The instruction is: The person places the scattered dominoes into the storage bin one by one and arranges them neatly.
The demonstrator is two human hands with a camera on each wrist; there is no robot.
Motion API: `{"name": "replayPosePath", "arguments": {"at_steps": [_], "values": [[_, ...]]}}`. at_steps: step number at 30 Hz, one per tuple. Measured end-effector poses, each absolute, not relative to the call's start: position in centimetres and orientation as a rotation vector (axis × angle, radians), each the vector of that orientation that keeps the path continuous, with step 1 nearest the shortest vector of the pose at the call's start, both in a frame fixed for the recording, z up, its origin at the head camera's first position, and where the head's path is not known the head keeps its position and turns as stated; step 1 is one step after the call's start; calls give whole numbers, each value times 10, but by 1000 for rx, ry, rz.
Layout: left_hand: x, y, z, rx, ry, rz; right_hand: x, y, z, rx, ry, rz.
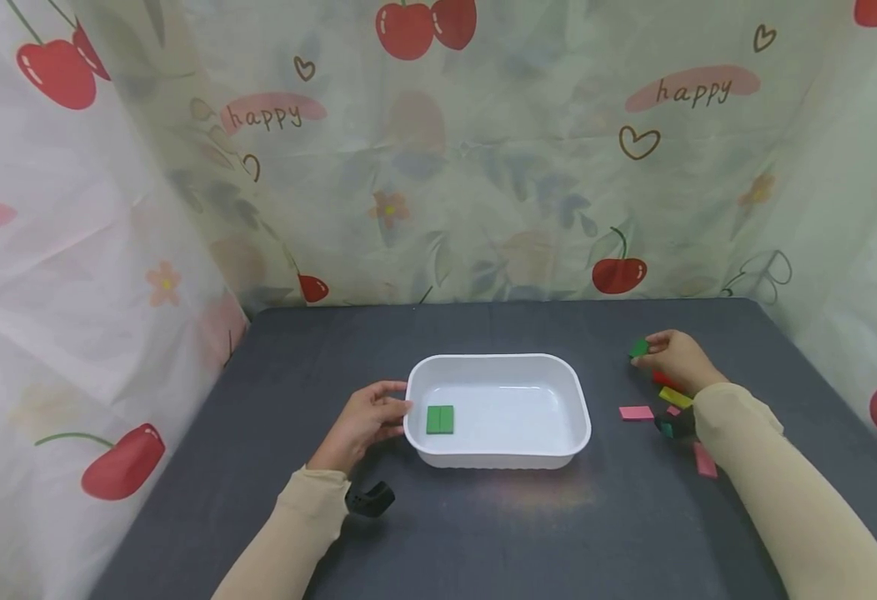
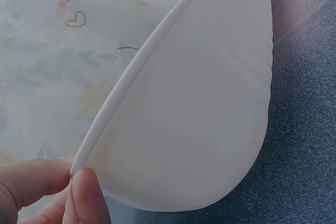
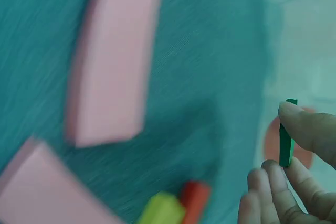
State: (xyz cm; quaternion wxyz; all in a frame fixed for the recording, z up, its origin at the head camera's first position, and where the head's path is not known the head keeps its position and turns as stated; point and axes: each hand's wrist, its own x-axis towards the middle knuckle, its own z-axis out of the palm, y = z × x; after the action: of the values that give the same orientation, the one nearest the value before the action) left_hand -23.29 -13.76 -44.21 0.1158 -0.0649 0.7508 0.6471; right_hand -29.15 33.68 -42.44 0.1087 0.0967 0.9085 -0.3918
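A white plastic tub (image 1: 498, 460) stands on the dark table, and two green blocks (image 1: 440, 419) lie side by side at the left of its floor. At the tub's left end my left hand (image 1: 363, 421) pinches the rim; in the left wrist view the thumb (image 2: 90, 195) is against the rim's edge. Over to the right, my right hand (image 1: 674, 358) holds a small green block (image 1: 638, 348) above the far right of the table. The right wrist view shows that green block (image 3: 286, 148) edge-on between thumb and fingertips.
Near my right wrist lie a red block (image 1: 666, 381), a yellow block (image 1: 675, 397) and pink blocks (image 1: 637, 412), some partly hidden by the wrist and sleeve. A printed curtain (image 1: 483, 192) surrounds the table's back and sides.
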Motion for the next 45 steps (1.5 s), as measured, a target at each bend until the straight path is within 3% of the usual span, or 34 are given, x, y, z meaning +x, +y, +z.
{"name": "replayPosePath", "arguments": {"at_steps": [10, 17, 30, 45], "values": [[-233, -138, -442, -199, 2211, 1880, -275, 288, -383, 51, 2631, -1426], [-233, -137, -442, -207, 2205, 1888, -258, 245, -378, -115, 2500, -1623], [-232, -137, -442, -204, 2191, 1904, -228, 166, -411, -160, 2282, -1688], [-232, -136, -442, -184, 2208, 1887, -230, 133, -436, -180, 2474, -1409]]}}
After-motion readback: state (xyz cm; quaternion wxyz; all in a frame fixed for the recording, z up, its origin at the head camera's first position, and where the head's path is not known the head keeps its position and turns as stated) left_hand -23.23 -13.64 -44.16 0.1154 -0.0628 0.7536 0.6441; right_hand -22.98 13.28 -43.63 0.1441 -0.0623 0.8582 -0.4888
